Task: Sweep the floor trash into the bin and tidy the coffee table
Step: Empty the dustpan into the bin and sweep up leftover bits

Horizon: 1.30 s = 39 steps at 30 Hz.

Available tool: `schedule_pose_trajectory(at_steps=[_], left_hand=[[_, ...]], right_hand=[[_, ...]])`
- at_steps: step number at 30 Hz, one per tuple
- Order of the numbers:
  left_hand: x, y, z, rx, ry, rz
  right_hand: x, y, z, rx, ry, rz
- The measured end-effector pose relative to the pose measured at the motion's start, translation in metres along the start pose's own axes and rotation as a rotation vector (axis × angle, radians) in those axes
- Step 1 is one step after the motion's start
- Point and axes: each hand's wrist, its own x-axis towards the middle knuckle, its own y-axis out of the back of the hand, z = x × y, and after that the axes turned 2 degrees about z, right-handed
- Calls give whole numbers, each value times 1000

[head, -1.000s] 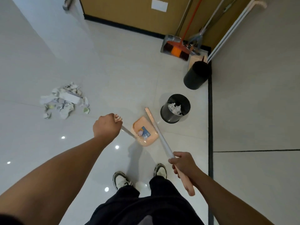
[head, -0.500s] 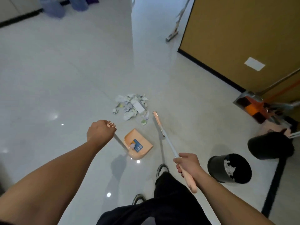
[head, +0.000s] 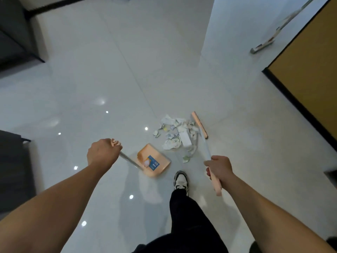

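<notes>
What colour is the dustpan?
The dustpan is peach-orange with a blue label inside, seen in the head view.

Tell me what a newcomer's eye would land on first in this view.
First, the pile of crumpled paper trash on the pale tile floor, right of centre, with the peach broom head at its far right edge. Next, the peach dustpan just left of the pile, its long handle gripped by the left hand, while the right hand grips the broom's handle.
</notes>
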Motion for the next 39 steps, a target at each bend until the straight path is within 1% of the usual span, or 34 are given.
schedule_pose_trajectory(at_steps=[3,7,12,15,20,22,24,26,30,34,39], left_hand=[[20,-4,25,6,72,16],[28,-15,49,-10,137,53],[63,-14,47,48,183,90],[93,-7,41,43,170,94],[131,-1,55,15,127,53],[138,-2,61,4,95,30],[144,2,62,-17,71,7],[149,8,57,-40,52,-13],[160,22,42,-62,25,-44],[162,34,24,-44,-30,-77],[169,46,10,94,-158,-102]], right_hand=[[48,1,-45,-62,-5,-7],[91,-8,-87,-169,9,-26],[129,-40,-118,-311,57,-102],[133,-67,-117,-443,72,-170],[104,-101,-94,-788,159,-297],[85,-112,-82,-825,151,-328],[67,-125,-69,-788,149,-357],[50,-138,-59,-696,110,-374],[28,-153,-58,-425,-44,-385],[13,-144,-63,-325,-78,-310],[6,-117,-76,-172,-91,-173]])
